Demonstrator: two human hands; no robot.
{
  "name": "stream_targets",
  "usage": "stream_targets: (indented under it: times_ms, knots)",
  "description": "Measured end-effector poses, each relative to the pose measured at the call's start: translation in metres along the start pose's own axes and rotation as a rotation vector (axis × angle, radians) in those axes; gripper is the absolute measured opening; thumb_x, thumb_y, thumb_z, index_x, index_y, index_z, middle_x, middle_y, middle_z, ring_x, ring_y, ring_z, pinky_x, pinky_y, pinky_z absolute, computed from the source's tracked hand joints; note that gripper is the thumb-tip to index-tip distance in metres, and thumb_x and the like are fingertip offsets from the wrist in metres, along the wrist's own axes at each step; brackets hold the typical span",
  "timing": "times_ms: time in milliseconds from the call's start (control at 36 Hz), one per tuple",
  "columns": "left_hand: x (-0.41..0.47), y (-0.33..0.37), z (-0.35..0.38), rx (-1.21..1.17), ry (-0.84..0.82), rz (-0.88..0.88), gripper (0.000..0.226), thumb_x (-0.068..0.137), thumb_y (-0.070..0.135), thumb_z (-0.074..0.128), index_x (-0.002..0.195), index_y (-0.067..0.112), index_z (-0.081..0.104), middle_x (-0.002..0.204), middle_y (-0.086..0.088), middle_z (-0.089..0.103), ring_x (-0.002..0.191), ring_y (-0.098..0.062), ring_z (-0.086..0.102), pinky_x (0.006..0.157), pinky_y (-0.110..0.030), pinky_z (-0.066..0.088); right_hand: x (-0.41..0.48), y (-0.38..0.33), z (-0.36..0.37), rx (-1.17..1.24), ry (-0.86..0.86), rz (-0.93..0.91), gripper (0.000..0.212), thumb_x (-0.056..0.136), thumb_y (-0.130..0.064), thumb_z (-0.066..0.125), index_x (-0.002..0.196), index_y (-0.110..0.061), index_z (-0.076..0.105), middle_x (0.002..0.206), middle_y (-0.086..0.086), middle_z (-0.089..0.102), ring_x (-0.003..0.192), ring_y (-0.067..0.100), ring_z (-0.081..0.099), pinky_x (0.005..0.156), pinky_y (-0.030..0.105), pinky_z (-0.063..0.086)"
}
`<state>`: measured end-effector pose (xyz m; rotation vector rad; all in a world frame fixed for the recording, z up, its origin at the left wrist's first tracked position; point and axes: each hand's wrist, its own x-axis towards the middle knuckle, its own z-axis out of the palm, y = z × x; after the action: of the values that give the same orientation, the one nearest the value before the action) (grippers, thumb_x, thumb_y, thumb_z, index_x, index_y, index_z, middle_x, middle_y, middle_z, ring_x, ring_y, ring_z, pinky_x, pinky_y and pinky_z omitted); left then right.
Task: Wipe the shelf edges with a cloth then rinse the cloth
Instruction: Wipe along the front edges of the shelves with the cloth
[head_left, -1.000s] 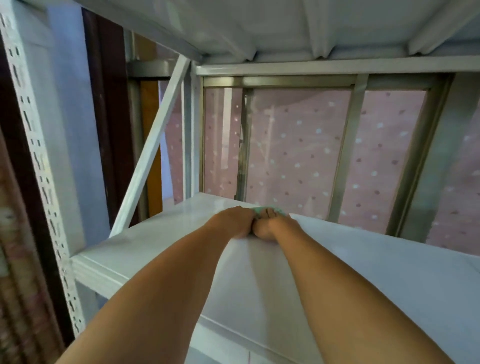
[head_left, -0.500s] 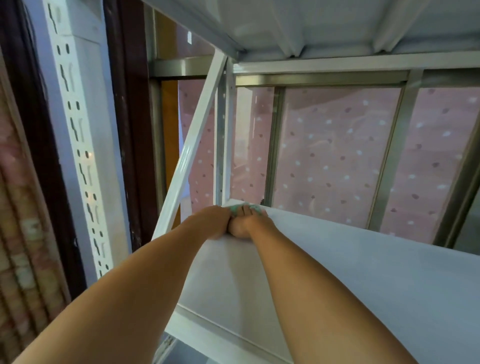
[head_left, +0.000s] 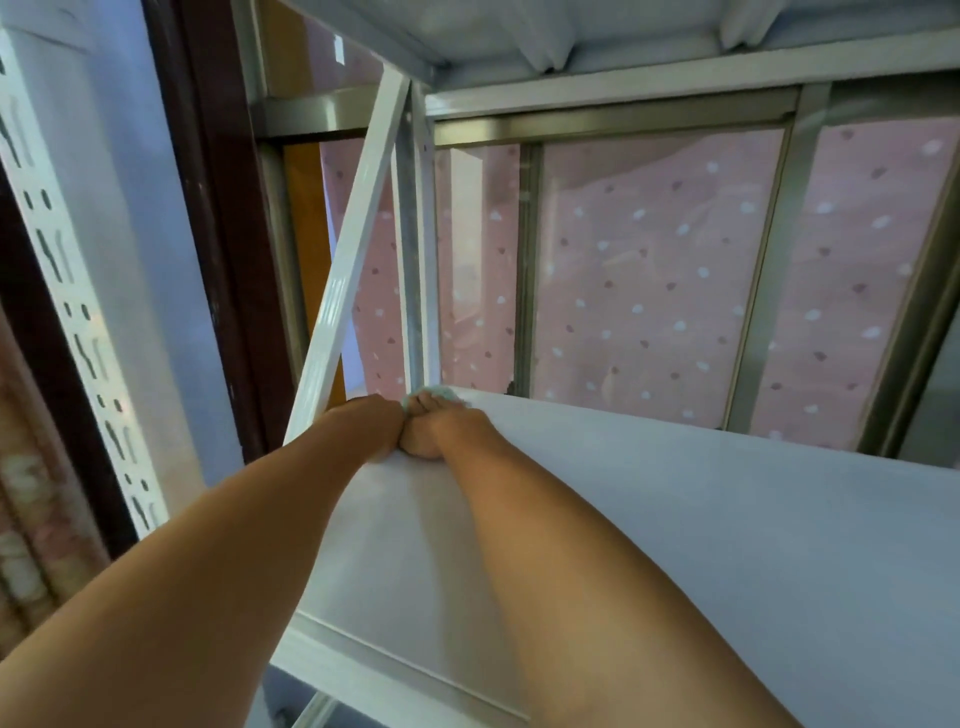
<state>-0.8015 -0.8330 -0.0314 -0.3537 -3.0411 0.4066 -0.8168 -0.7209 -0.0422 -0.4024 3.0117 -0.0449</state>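
Note:
A white metal shelf board (head_left: 675, 530) runs from the lower middle to the right. Both my arms reach across it to its far left corner. My left hand (head_left: 371, 423) and my right hand (head_left: 441, 426) lie side by side there, fingers curled over the back edge. A pale green cloth (head_left: 440, 393) peeks out from under my right hand's fingers at that edge; most of it is hidden. Whether my left hand also holds the cloth is hidden by its back.
A white diagonal brace (head_left: 348, 270) and a grey upright post (head_left: 413, 249) rise just beyond my hands. A perforated white upright (head_left: 67, 291) stands at the left. Another shelf (head_left: 571, 31) hangs overhead. Behind is a metal-framed window (head_left: 524, 260) with pink dotted covering.
Both hands with the cloth have slid left along the shelf's back edge, from mid-shelf to the far left corner by the brace. The view has turned left with them.

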Motion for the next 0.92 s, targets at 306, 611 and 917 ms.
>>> stream_targets:
  times_ms: [306,611,917]
  knots:
    - [0.007,0.010,-0.015,0.060,0.010,-0.014,0.028,0.095,0.014,0.059,0.122,0.016,0.060,0.119,-0.005,0.063,0.108,-0.023,0.064,0.096,-0.037,0.052,-0.024,0.011,-0.023,0.229,0.188,-0.037,0.032,0.095,-0.023,0.052,0.123,-0.019,0.067,0.116,0.012,0.065,0.094,0.032,0.062,0.089,0.042,0.053]
    - [0.016,0.046,-0.022,-0.106,0.223,-0.041,0.024,0.097,0.010,0.051,0.113,0.012,0.068,0.114,-0.011,0.066,0.104,-0.027,0.065,0.085,-0.031,0.051,-0.033,0.039,-0.026,0.151,0.384,0.052,0.029,0.093,-0.011,0.055,0.121,-0.007,0.065,0.118,0.016,0.064,0.108,0.036,0.062,0.087,0.039,0.049]
    - [0.040,0.090,-0.040,-0.192,0.197,0.039,0.021,0.093,0.012,0.052,0.105,0.008,0.068,0.111,-0.013,0.067,0.103,-0.029,0.065,0.089,-0.034,0.052,-0.048,0.083,-0.024,0.153,0.439,0.130,0.029,0.099,-0.009,0.046,0.119,-0.008,0.066,0.116,0.014,0.066,0.107,0.034,0.064,0.086,0.037,0.050]
